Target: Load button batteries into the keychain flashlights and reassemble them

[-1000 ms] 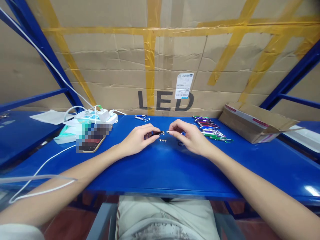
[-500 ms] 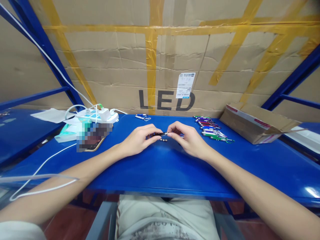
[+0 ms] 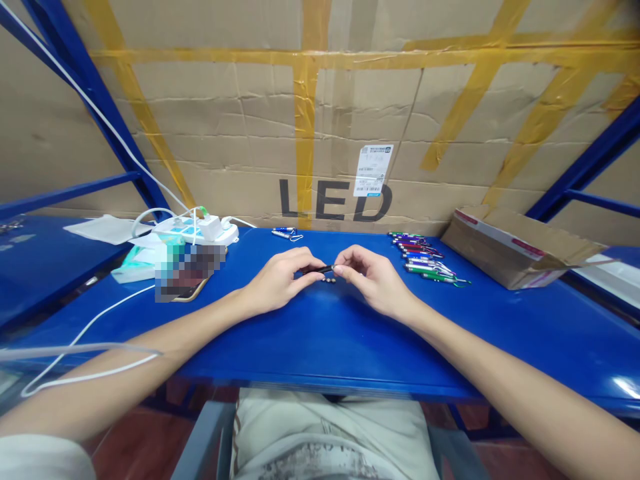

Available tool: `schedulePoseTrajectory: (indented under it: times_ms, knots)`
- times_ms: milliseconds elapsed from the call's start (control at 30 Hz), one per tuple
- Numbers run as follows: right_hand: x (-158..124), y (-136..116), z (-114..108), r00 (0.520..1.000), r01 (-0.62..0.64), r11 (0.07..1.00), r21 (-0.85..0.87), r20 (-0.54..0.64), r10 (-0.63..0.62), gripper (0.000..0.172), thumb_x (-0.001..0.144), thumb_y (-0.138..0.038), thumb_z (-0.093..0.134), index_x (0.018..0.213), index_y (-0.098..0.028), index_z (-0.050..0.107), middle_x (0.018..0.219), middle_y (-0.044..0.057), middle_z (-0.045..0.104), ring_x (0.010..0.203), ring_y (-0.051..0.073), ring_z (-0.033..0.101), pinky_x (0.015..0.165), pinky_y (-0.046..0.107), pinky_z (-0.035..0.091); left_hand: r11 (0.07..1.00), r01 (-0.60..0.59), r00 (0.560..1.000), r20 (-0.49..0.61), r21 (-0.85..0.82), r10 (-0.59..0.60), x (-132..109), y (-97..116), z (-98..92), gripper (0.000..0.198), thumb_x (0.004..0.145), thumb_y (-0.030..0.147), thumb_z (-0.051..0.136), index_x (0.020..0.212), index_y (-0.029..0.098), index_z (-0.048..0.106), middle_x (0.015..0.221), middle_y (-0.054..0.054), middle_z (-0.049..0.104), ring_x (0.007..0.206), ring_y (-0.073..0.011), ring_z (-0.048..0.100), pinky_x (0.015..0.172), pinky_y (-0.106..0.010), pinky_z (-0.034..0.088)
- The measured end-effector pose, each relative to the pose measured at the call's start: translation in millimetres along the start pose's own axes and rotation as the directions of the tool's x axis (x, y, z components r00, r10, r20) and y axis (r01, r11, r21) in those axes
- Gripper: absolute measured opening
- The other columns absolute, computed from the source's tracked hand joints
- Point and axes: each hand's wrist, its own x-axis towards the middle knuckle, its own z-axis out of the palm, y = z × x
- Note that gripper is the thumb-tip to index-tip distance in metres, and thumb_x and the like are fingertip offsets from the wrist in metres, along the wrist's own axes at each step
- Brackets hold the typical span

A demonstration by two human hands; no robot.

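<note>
The left hand [image 3: 277, 280] pinched a small dark flashlight [image 3: 320, 270] — the right hand [image 3: 373, 277] pinched its right end, above loose button cells [image 3: 327, 281].

Blue table [image 3: 325, 347], power strip [image 3: 200, 232] with white cable [image 3: 90, 327] at left, row of coloured keychain lights [image 3: 423, 260] at right, open cardboard box [image 3: 515, 247] beyond, taped cardboard wall [image 3: 325, 133] marked LED

Pixelated phone [image 3: 187, 277]; label [image 3: 373, 170] print illegible
</note>
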Motion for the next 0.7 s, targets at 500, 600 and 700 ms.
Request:
schedulePoseTrajectory:
  times_ms: [500, 600, 700]
  knots:
    - [1.8, -2.2, -3.8, 0.996, -0.055, 0.998, -0.034, 0.067, 0.057, 0.029, 0.106, -0.045, 0.064, 0.093, -0.020, 0.070, 0.087, 0.002, 0.074, 0.078, 0.018, 0.063, 0.074, 0.031, 0.048, 0.967, -0.129, 0.991, 0.005, 0.219, 0.131, -0.7, 0.3, -2.0, 0.027, 0.115, 0.030, 0.052, 0.128, 0.016, 0.071, 0.110, -0.011, 0.074, 0.101, -0.0227, 0.068, 0.094, -0.037, 0.057]
    - [1.3, -2.7, -7.0, 0.991, -0.044, 0.996, -0.072, 0.123, 0.053, 0.031, 0.107, -0.045, 0.062, 0.092, -0.020, 0.071, 0.087, 0.002, 0.075, 0.079, 0.018, 0.063, 0.075, 0.031, 0.048, 0.960, -0.141, 0.990, 0.037, 0.244, 0.136, -1.0, 0.5, -3.0, 0.028, 0.115, 0.031, 0.051, 0.128, 0.018, 0.072, 0.108, -0.010, 0.073, 0.100, -0.0226, 0.067, 0.092, -0.036, 0.056]
    - [1.3, -2.5, -7.4, 0.984, -0.069, 0.996, -0.047, 0.162, 0.076, 0.031, 0.105, -0.046, 0.064, 0.090, -0.020, 0.072, 0.084, 0.002, 0.074, 0.076, 0.018, 0.062, 0.072, 0.031, 0.048, 0.944, -0.168, 0.985, 0.080, 0.283, 0.151, -2.1, 1.6, -4.5, 0.030, 0.116, 0.032, 0.048, 0.127, 0.018, 0.072, 0.106, -0.010, 0.071, 0.097, -0.0228, 0.066, 0.090, -0.036, 0.055]
